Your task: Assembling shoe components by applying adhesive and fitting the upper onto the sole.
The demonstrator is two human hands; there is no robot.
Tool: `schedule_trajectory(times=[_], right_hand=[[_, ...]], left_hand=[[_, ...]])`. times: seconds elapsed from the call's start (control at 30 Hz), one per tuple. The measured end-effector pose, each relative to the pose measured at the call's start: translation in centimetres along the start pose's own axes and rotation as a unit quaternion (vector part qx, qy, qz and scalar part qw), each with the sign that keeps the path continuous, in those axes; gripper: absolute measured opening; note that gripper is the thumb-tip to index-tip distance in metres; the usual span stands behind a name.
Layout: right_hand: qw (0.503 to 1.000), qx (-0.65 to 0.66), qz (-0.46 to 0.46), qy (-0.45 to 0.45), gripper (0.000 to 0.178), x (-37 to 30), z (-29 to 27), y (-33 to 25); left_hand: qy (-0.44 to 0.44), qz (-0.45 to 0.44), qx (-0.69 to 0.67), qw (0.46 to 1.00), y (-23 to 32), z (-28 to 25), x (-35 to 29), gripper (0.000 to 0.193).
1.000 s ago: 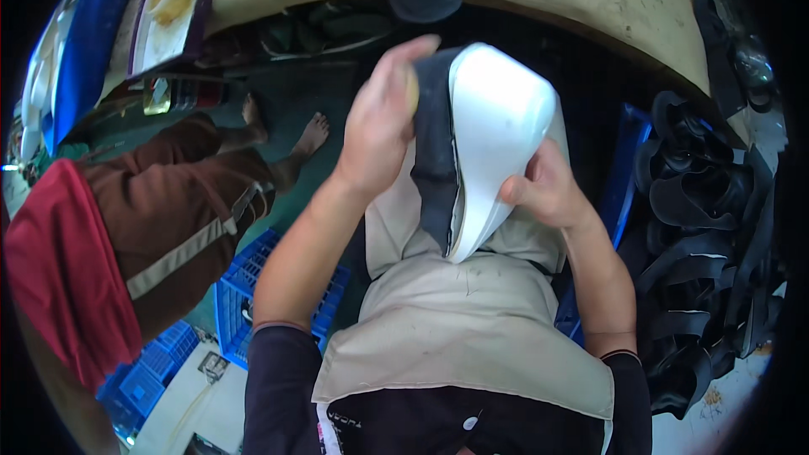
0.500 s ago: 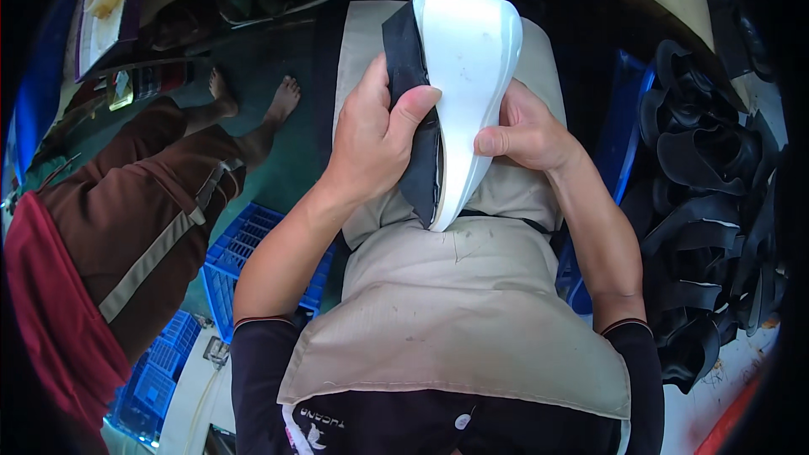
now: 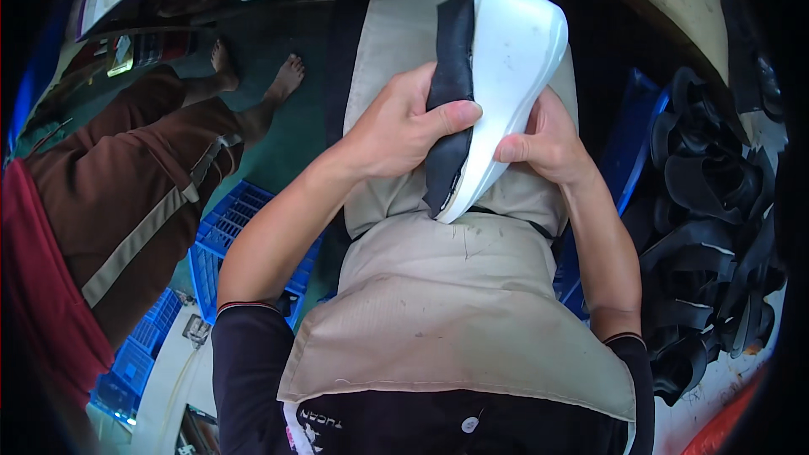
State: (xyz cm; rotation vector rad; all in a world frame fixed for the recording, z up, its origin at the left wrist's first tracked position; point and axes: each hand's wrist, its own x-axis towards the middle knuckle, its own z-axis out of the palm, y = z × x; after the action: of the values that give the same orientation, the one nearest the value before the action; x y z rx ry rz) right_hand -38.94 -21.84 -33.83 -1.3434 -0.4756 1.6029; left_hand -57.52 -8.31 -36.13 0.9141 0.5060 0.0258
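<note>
While left hand [image 3: 404, 129] pinches black upper [image 3: 453, 46] where it meets white wedge sole [image 3: 516, 42], right hand [image 3: 554, 143] clasps sole's opposite edge; upper and sole slant over beige apron [image 3: 455, 312], blue crate [image 3: 221, 223] at left.

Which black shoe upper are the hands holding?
The upper against the white sole, between left hand and right hand; the other uppers lie piled at right.
</note>
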Motion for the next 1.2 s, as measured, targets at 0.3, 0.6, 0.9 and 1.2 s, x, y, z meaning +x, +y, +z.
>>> schedule_trajectory(times=[0.3,0.6,0.9,1.2], right_hand=[[0.999,-0.016,-0.004,0.040,0.089,0.5,0.0,1.4],[0.995,-0.059,0.002,0.082,0.096,-2.2,1.2,-3.2],[0.956,-0.066,-0.280,0.061,0.126,-4.2,11.1,-13.7],[0.889,-0.246,-0.287,0.259,0.065,-6.0,6.5,-9.0]], left_hand=[[-0.066,0.099,0.184,0.976,0.2,-2.8,0.0,0.070],[-0.005,-0.002,0.260,0.966,4.7,0.3,-0.6,0.100],[0.261,0.338,0.421,0.800,14.3,7.7,-3.7,0.074],[0.273,0.237,0.138,0.922,8.3,5.4,-7.0,0.056]])
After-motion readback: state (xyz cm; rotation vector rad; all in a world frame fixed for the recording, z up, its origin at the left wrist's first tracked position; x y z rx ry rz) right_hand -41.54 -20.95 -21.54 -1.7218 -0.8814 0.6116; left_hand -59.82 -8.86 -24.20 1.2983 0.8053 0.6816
